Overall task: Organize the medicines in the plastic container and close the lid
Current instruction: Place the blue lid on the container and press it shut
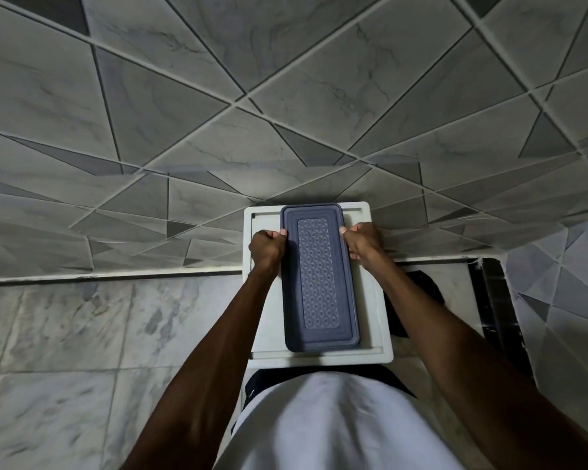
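A long blue-grey plastic container with its patterned lid on top lies lengthwise on a small white table. My left hand grips the container's left edge near the far end, thumb against the lid rim. My right hand grips the right edge opposite, fingers curled around the side. The lid covers the whole container, so no medicines are visible.
The white table stands against a grey tiled wall with a diagonal pattern. Marble floor tiles spread to the left. A dark object lies on the floor to the right of the table, by a black strip.
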Motion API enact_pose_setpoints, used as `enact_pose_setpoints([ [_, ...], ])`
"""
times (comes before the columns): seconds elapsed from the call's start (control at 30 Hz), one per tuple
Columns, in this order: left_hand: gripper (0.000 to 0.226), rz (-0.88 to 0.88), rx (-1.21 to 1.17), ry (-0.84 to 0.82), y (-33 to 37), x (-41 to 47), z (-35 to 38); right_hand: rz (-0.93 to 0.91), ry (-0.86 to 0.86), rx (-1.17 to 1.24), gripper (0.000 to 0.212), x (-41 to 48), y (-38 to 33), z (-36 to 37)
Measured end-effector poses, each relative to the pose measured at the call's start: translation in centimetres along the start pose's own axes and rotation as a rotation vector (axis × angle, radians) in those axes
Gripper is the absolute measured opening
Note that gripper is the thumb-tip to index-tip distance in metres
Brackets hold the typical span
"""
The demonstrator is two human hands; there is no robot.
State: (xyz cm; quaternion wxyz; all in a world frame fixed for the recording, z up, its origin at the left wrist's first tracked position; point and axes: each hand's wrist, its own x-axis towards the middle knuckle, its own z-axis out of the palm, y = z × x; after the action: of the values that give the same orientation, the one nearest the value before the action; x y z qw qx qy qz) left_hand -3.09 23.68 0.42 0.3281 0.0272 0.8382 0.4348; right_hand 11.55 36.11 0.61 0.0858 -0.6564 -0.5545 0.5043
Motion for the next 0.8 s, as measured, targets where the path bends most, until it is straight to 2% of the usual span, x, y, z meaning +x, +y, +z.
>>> enact_pose_setpoints([
  [0.07,0.023,-0.003,-0.004,-0.039,-0.2,-0.3,-0.2,-0.009,-0.024,0.027,0.038,-0.5,0.2,-0.4],
  [0.2,0.019,-0.065,-0.062,-0.251,-2.3,-1.8,-2.0,-0.059,-0.151,0.012,0.011,-2.8,2.2,-1.6],
  [0.37,0.016,-0.137,-0.135,-0.344,-5.4,-4.8,-3.4,-0.045,-0.137,-0.031,0.010,-6.0,5.8,-2.1],
  [0.43,0.014,-0.133,-0.135,-0.333,-5.8,-5.0,-3.3,-0.063,-0.088,-0.055,0.012,-6.2,6.4,-1.7],
  [0.53,0.016,-0.080,-0.068,-0.214,-5.5,-4.8,-2.6,-0.088,0.005,-0.187,0.010,-6.2,6.1,-1.2],
  [0.63,0.019,-0.047,0.020,-0.136,-5.3,-4.9,-2.2,-0.072,0.046,-0.213,0.014,-6.2,5.7,-0.9],
  [0.8,0.011,-0.044,-0.075,-0.188,-6.0,-5.5,-2.7,-0.089,0.081,-0.176,0.008,-7.1,5.7,-0.9],
])
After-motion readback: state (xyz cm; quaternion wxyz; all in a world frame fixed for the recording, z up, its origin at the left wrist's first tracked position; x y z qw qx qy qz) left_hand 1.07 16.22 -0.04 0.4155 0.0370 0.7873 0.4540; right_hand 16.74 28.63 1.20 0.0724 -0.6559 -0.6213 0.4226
